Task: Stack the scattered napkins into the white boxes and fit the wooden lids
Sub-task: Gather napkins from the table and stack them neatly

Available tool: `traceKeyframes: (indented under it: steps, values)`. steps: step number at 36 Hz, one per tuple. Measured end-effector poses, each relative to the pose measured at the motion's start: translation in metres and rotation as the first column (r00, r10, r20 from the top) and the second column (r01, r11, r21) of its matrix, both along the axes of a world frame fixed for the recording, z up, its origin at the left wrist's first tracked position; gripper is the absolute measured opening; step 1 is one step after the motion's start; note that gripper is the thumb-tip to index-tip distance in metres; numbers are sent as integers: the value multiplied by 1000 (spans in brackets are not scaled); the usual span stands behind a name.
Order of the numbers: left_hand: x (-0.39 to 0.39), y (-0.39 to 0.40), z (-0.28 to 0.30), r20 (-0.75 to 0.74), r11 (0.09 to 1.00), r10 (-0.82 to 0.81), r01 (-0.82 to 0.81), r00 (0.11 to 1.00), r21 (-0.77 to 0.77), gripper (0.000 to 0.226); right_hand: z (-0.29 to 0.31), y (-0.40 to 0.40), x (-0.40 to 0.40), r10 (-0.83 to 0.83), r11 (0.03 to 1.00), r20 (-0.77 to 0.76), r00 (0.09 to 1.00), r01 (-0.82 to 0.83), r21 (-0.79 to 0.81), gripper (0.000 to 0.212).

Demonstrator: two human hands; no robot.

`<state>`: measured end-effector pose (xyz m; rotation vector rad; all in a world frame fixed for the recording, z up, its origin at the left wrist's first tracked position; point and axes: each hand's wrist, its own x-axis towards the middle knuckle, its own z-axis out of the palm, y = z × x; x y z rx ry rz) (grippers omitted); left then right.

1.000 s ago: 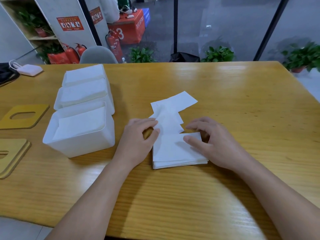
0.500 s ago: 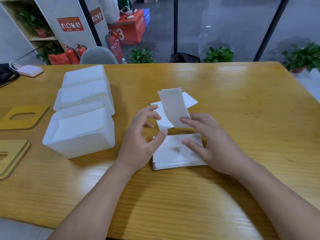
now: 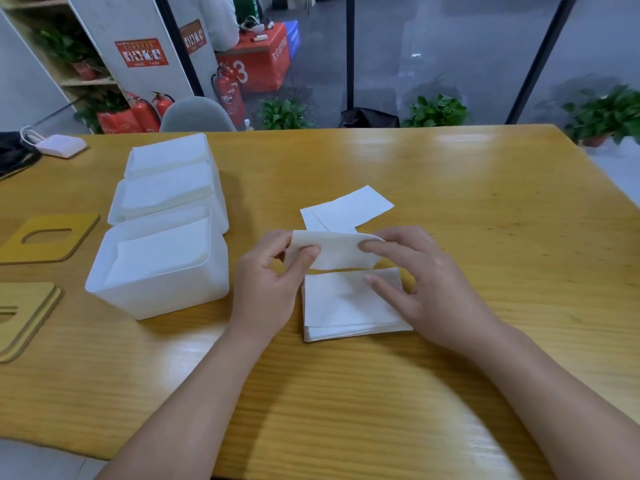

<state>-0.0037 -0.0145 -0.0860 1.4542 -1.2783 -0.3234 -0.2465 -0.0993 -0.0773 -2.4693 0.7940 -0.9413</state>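
Head view, items on a yellow wooden table.

Left hand: thumb and fingers curled, pinching the left end of one white napkin, held just above the surface near its middle.

Right hand: index finger and thumb pinching the right end of the same napkin; the other fingers spread over the pile below, and whether they touch it cannot be told.

Napkin pile: a squared stack of white napkins lying flat near the middle of the table, directly under the held napkin, toward the near edge.

Loose napkins: two overlapping white sheets lying flat just beyond the hands, toward the far edge.

White boxes, three, open-topped, in a row running from near to far on the left half of the table, each touching or just beside the next. Nearest box: napkins inside, below the rim. Middle box: napkins near the rim. Farthest box: napkins near the rim.

Wooden lids, none fitted. Single lid with a slot cut-out, flat by the left edge, left of the boxes. Stacked lids at the left edge, closer to the near side; count unclear.

Small white case with a cord at the far left corner, beside a dark object.
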Motion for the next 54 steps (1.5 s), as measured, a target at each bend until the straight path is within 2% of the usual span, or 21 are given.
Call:
traceKeyframes:
  steps: [4, 7, 10, 13, 16, 20, 24, 26, 30, 32, 35, 38, 43, 46, 50, 54]
  values:
    - [-1, 3, 9, -219, 995, -95, 95, 971, -11, 8, 9, 1, -1, -62, 997, 206, 977, 51, 55, 29]
    - [-4, 8, 15, -296, 986, -158, 166, 942, 3, 12, 14, 2, -1, -82, 990, 323, 943, 39, 137, 19]
    - [-2, 7, 17, -353, 961, -233, 269, 906, 57, 36, 16, 3, -2, -110, 953, 405, 908, -19, 302, 15]
    - [5, 4, 12, -334, 932, -259, 325, 906, 159, 57, 12, -2, -6, -125, 905, 333, 934, -30, 424, 17]
    - [6, 6, 11, -194, 914, -254, 300, 948, 273, 58, 7, -8, -10, -97, 876, 183, 978, -3, 482, 16]
    - [4, 11, 9, 50, 884, -288, 245, 956, 399, 46, 0, -10, -11, -18, 881, -65, 998, 47, 470, 16]
    - [5, 10, 7, 207, 910, -240, 146, 948, 387, 21, -1, -9, -11, -30, 913, -134, 990, 82, 401, 19]
    - [7, 8, 6, 213, 939, -185, 108, 959, 327, 13, 0, -10, -11, -57, 924, -116, 992, 96, 371, 23]
    - [9, 3, 6, 234, 964, -124, 62, 964, 258, 13, -2, -12, -11, -74, 932, -90, 993, 101, 348, 27]
    - [11, -1, 4, 267, 954, -148, 66, 952, 293, 23, -4, -11, -9, -59, 927, -86, 995, 86, 365, 25]
    - [11, -6, 1, 332, 903, -240, 85, 912, 421, 50, -7, -10, -7, -26, 939, -128, 991, 68, 337, 25]
    - [8, -7, 1, 408, 859, -302, 61, 862, 508, 59, -7, -7, -4, -9, 948, -173, 985, 63, 311, 33]
    - [10, -5, 0, 425, 889, -293, 79, 857, 452, 46, -6, -7, -4, -39, 952, -164, 986, 86, 293, 41]
    - [10, -1, 5, 392, 919, -245, 84, 887, 385, 53, -8, -11, -6, -54, 966, -182, 982, 97, 239, 48]
    - [10, 0, 6, 344, 929, -180, 44, 922, 368, 48, -15, -17, -8, -76, 972, -262, 962, 131, 196, 64]
    - [14, -4, -1, 400, 923, -179, 12, 899, 385, 42, -17, -19, -9, -62, 972, -360, 931, 138, 190, 69]
